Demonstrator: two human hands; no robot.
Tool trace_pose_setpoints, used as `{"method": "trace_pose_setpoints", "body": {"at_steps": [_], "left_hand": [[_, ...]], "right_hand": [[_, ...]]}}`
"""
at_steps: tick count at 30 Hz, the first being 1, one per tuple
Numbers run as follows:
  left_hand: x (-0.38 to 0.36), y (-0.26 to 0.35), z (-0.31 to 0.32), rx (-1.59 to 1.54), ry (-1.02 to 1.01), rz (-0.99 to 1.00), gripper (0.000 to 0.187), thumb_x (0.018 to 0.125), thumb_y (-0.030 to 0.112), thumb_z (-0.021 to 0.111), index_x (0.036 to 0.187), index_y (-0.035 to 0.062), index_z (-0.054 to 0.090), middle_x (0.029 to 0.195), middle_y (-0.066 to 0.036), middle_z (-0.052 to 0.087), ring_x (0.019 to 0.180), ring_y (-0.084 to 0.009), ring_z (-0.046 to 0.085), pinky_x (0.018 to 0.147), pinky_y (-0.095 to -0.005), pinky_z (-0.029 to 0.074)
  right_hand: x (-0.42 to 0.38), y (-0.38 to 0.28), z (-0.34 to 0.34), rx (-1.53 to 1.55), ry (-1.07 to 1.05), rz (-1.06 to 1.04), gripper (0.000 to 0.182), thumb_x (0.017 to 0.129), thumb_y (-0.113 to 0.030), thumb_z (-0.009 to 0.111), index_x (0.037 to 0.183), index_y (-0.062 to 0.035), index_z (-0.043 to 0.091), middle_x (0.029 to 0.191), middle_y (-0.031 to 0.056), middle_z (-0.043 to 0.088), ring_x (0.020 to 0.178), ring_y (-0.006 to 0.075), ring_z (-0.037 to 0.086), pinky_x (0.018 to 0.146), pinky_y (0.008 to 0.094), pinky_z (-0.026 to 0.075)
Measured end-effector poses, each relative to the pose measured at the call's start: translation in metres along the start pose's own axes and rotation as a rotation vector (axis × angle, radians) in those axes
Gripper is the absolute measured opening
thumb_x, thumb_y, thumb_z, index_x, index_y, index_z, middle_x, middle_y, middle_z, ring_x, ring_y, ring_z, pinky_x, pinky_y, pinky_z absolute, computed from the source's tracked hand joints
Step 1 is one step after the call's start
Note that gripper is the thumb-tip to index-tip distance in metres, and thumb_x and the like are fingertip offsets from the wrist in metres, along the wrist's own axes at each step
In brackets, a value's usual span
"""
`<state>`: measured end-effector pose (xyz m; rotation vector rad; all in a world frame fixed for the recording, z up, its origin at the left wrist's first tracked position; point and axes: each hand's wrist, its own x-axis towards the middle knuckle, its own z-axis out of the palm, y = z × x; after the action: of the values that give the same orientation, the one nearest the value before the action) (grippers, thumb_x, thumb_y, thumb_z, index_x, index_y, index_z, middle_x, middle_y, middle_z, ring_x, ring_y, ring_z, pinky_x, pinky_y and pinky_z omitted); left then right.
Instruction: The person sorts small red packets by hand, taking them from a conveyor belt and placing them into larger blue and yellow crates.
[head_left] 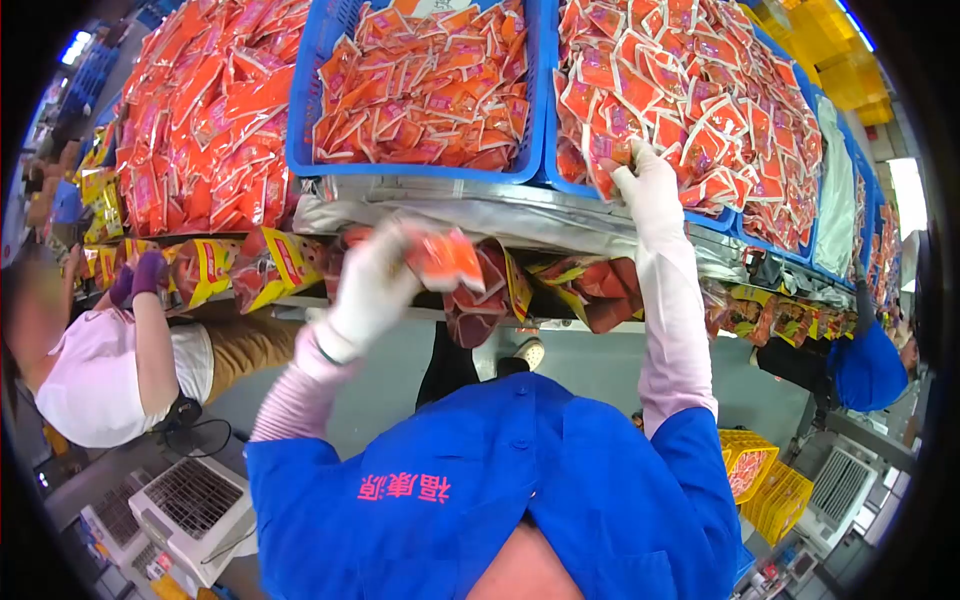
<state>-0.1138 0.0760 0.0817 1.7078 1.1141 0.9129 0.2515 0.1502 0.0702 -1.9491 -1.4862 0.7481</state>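
A small red packet (pixel 447 260), blurred by motion, is in my gloved left hand (pixel 372 290), above the row of open bags. My gloved right hand (pixel 648 192) reaches to the near edge of a blue crate (pixel 548 150) full of red packets (pixel 690 110), its fingertips on a packet (pixel 606 180) there. Below my left hand, open red and yellow bags (pixel 515 283) stand along the line. Another bag (pixel 600 295) lies tilted between my two hands.
A second blue crate (pixel 420 172) of packets stands at the top centre, with a heap of red packets (pixel 215 120) to its left. A co-worker with purple gloves (pixel 148 272) is at the left, another in blue (pixel 868 368) at the right. Yellow baskets (pixel 778 502) stand lower right.
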Motion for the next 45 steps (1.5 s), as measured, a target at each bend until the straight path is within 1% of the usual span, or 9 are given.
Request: {"method": "trace_pose_setpoints", "body": {"at_steps": [3,8,10,21,25,29,35,40,45], "left_hand": [[-0.044,-0.022,0.036,0.452,-0.164,0.392,0.026,0.08,0.003,0.07,0.105,0.0045,0.064,0.104,-0.012,0.069,0.092,-0.026,0.069,0.079,-0.0397,0.057],[-0.059,-0.022,0.025,0.983,-0.42,0.202,0.035,0.071,0.026,0.079,0.098,0.0072,0.068,0.105,-0.01,0.067,0.099,-0.0269,0.066,0.102,-0.0465,0.044],[-0.062,-0.033,0.006,1.117,-0.403,0.443,0.024,0.071,0.025,0.074,0.088,0.0098,0.067,0.09,-0.007,0.065,0.089,-0.024,0.064,0.105,-0.0482,0.041],[0.001,-0.029,-0.035,0.452,-0.463,0.295,0.012,0.073,0.015,0.074,0.081,0.011,0.067,0.079,-0.007,0.064,0.081,-0.0275,0.063,0.096,-0.0445,0.045],[0.104,-0.073,-0.046,0.533,-0.131,0.145,0.017,0.085,0.012,0.068,0.1,0.0052,0.069,0.091,-0.017,0.067,0.094,-0.0375,0.064,0.082,-0.0446,0.051],[0.209,-0.154,-0.012,0.904,-0.578,-0.391,0.048,0.091,0.046,0.063,0.112,0.0027,0.07,0.114,-0.019,0.069,0.107,-0.0364,0.066,0.091,-0.0446,0.052],[0.21,-0.151,-0.017,1.033,-0.409,-0.318,0.03,0.092,0.034,0.061,0.115,0.0175,0.073,0.111,-0.015,0.071,0.104,-0.0341,0.068,0.085,-0.0455,0.054],[0.088,-0.028,-0.057,0.329,0.029,-0.022,0.013,0.089,0.004,0.066,0.1,-0.0021,0.069,0.084,-0.015,0.065,0.078,-0.0186,0.064,0.073,-0.0307,0.049],[-0.023,0.004,0.008,0.172,0.192,0.08,0.022,0.077,-0.011,0.061,0.095,0.0006,0.066,0.096,-0.014,0.069,0.09,-0.0282,0.069,0.08,-0.0343,0.054]], "right_hand": [[-0.071,-0.079,0.011,0.514,-0.467,0.026,0.029,0.087,-0.012,0.065,0.115,-0.0091,0.071,0.089,0.003,0.075,0.077,0.0136,0.067,0.077,0.0315,0.054],[-0.112,-0.07,0.143,-0.213,-0.71,-0.481,0.023,0.087,-0.023,0.067,0.1,-0.0051,0.07,0.091,0.0194,0.071,0.089,0.038,0.069,0.078,0.0477,0.054],[-0.111,-0.068,0.171,-0.611,-0.814,-0.499,0.019,0.085,-0.024,0.067,0.092,-0.0071,0.073,0.088,0.014,0.073,0.087,0.0314,0.072,0.076,0.0431,0.055],[-0.086,-0.094,0.23,-0.56,-1.228,-0.219,0.027,0.084,-0.035,0.068,0.101,-0.016,0.076,0.093,0.0144,0.073,0.089,0.0315,0.071,0.078,0.0426,0.054],[-0.034,-0.113,0.069,-0.214,-0.392,-0.321,0.021,0.084,-0.027,0.064,0.094,-0.0112,0.074,0.088,0.0159,0.072,0.087,0.035,0.069,0.079,0.0449,0.054],[0.076,0.036,0.07,-0.641,0.074,-0.154,0.049,0.083,-0.034,0.072,0.121,-0.0063,0.06,0.1,0.0215,0.071,0.098,0.0382,0.068,0.087,0.0465,0.055],[0.082,0.062,0.086,-0.688,0.077,-0.036,0.037,0.083,-0.021,0.068,0.114,-0.0033,0.059,0.093,0.0244,0.071,0.089,0.0398,0.07,0.081,0.049,0.056],[0.03,0.031,0.032,-0.507,0.181,-0.044,0.034,0.082,-0.021,0.073,0.109,-0.0014,0.064,0.099,0.0248,0.068,0.096,0.0409,0.067,0.086,0.0479,0.054],[-0.06,-0.073,0.022,0.701,-0.322,-0.083,0.026,0.092,-0.015,0.071,0.117,-0.0072,0.068,0.096,0.0015,0.074,0.084,0.0094,0.067,0.076,0.027,0.053]]}}
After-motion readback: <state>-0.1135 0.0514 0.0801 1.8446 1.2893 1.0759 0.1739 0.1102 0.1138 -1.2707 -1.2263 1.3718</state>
